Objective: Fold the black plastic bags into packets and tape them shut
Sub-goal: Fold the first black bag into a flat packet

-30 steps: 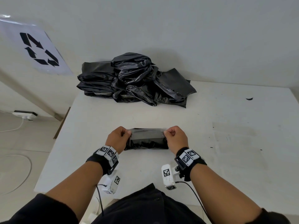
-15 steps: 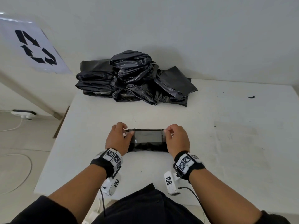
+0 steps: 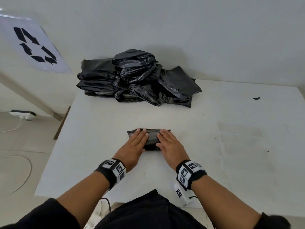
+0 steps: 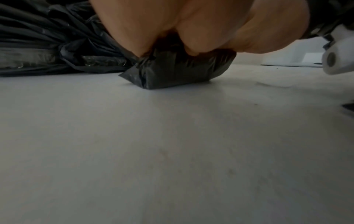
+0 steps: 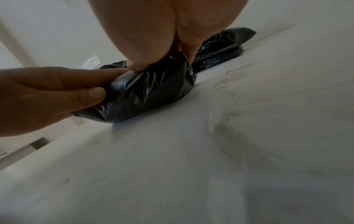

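Both my hands lie flat on the packet (image 3: pixel 152 139), which sits on the table (image 3: pixel 99 129) near its front edge, just ahead of me. Left hand (image 3: pixel 134 146) covers the packet's left part, fingers straight and together, palm down, grasping nothing, only pressing. Right hand (image 3: pixel 170 145) does the same on the right part, fingers extended toward the far edge. A strip of the packet's glossy top shows between the two hands; its left corner pokes out past the left fingertips. From the left wrist view the packet (image 4: pixel 178 71) reads as a squat black bundle, flat on the surface, with the palm bearing on its top. From the right wrist view the packet (image 5: pixel 151 97) is crinkled and rounded at its near side; the left hand (image 5: pixel 47 97) comes in from the side with thumb and fingers laid against it. Whether tape runs across the top I cannot tell for sure. Well behind, against the wall, a heap of bags (image 3: pixel 137 78) rests at the table's far edge. A recycling sign (image 3: pixel 33 45) hangs on the wall to the left. A small black scrap (image 3: pixel 256 98) lies far right on the table.
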The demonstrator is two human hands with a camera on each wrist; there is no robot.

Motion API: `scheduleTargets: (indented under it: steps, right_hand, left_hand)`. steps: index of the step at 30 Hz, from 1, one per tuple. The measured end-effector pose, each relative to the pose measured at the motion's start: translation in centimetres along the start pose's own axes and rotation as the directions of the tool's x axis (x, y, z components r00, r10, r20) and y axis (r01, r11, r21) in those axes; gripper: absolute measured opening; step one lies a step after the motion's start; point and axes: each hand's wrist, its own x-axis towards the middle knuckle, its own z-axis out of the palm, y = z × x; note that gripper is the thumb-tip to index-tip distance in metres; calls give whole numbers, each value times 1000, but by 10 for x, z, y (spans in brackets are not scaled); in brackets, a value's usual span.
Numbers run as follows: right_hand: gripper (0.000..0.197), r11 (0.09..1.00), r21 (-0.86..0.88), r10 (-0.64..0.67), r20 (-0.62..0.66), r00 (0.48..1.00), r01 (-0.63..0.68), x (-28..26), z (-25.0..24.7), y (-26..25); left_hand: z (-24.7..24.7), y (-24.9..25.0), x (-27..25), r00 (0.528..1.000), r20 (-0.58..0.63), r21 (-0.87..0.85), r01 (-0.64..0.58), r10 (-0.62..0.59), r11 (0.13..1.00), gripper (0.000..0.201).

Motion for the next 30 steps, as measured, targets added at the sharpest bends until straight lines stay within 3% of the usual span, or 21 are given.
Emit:
scheduleTargets:
  steps: [4,9,15,18,20,22,26,30]
  right_hand:
    - [43,973,186,128,73,989,-140,-6,6,2]
    - [44,950,236,174,147,974,-205,-9,4,3]
    - [45,920,295,220,156,963,-258,0,-8,-1]
    - [55,980,43,180,230,956,-195,7,-17,-13]
    - [60,976,-145,197,300,933,-160,12,-19,-25]
    - [60,963,-223,217,300,929,-153,15,-16,-32]
    - [58,973,-170,194,258,947,-153,12,-10,-20]
    - [61,987,2,155,211,965,-159,5,-8,-7]
  left_hand:
    - [1,1,-5,995,32,-280,96,-91,955,65]
    - [7,1,-6,987,56,-384,163,-153,909,69]
    - [-2,0,-3,943,83,-542,314,-322,779,75]
    - [-4,-1,-1,968,56,-539,236,-245,808,76]
    - [0,-2,1,976,69,-462,215,-208,861,71]
    - [3,-1,2,970,65,-421,238,-232,875,68]
    - [9,1,2,966,10,-414,240,-259,878,66]
    - [14,-3,-2,970,1,-416,223,-245,882,69]
